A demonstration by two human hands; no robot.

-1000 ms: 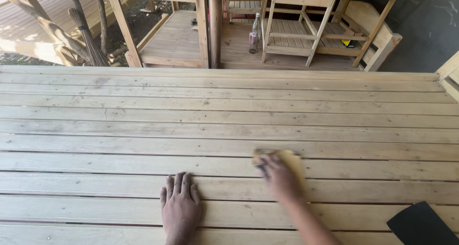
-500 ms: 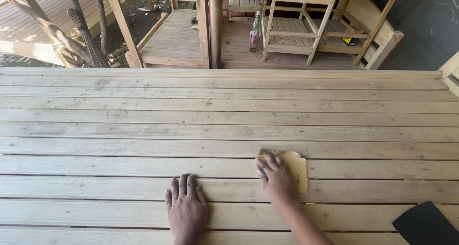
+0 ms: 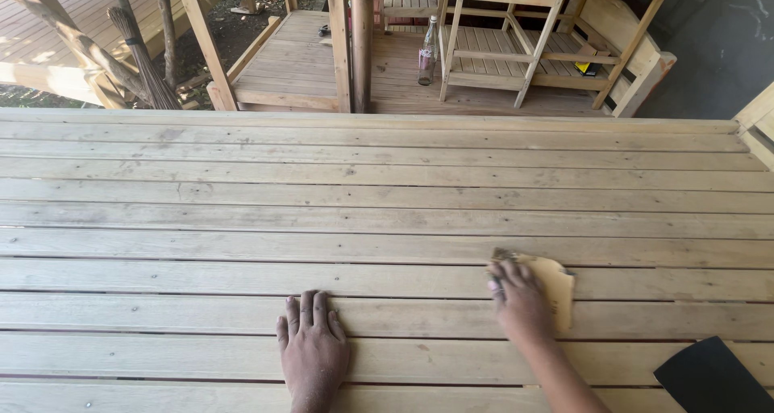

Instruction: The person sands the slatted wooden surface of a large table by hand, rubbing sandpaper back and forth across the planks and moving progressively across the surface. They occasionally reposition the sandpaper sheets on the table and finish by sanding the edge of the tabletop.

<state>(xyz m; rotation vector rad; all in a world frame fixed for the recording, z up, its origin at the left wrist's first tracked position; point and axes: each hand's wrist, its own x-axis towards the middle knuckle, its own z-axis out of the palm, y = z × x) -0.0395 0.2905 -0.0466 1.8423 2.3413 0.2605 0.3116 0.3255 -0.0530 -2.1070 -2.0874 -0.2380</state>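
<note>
Since half a second ago, both hands have slid a little to the right along the planks, and the sandpaper has gone with the right one; a second ago the right hand and its sheet sat higher and further left on the boards.

The right hand lies palm down on a tan sheet of sandpaper, fingers spread flat and pressing it against the slatted wooden tabletop. Nothing is clasped: the hand is open, bearing on the sheet, whose right edge and upper corner show beyond the fingers. The sandpaper rests on the near right part of the tabletop, across the seam between two planks.

The left hand is flat and open too, palm on bare wood, well apart from the sheet and holding nothing.

A dark, flat shape pokes in at the lower right corner; what it is cannot be told.

Beyond the far edge of the tabletop stand unfinished wooden frames on a plank floor, with a glass bottle upright between them and a bundled broom leaning at the left.
</note>
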